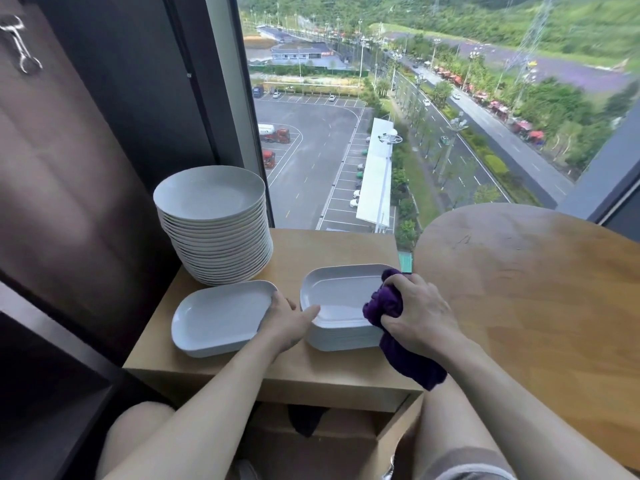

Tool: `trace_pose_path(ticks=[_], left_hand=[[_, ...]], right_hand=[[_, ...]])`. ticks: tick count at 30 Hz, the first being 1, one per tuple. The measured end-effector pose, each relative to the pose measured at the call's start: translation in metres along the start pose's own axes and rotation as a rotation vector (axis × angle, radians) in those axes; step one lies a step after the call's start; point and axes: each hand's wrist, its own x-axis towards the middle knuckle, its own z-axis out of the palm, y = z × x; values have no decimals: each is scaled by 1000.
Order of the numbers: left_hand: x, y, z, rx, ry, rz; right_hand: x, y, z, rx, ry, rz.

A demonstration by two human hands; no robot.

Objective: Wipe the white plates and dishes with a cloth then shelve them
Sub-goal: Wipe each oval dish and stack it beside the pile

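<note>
- Right hand [420, 311]: clenched on purple cloth [388, 303], at right rim of stacked oblong dishes [341, 296]
- Left hand [289, 320]: fingers spread, touching single oblong dish [218, 317] and the stack
- Round plates [211, 223]: stacked behind, on wooden cabinet [346, 372]

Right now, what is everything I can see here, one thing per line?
window: one, clear glass, at the back
wooden stand: one, light wood, below the window
round table: one, light wood, right of the stand
metal hook: one, silver, top left corner of view
round plates: one tall stack, white, back left of the stand
lone rectangular dish: one, white, front left of the stand
rectangular dish stack: one stack, white, front right of the stand
cloth: one, purple, bunched over the stack's right rim
left hand: one, between the dishes, fingers touching the lone dish's rim
right hand: one, gripping the cloth
</note>
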Motion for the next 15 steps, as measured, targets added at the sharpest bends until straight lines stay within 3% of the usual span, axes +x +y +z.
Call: trace_pose_path(ticks=[10, 15], left_hand=[[-14, 6, -1, 62, -19, -13], [-20, 15, -7, -289, -40, 15]], right_hand=[[-19, -9, 10, 79, 83, -40], [-20, -14, 8, 135, 118, -72]])
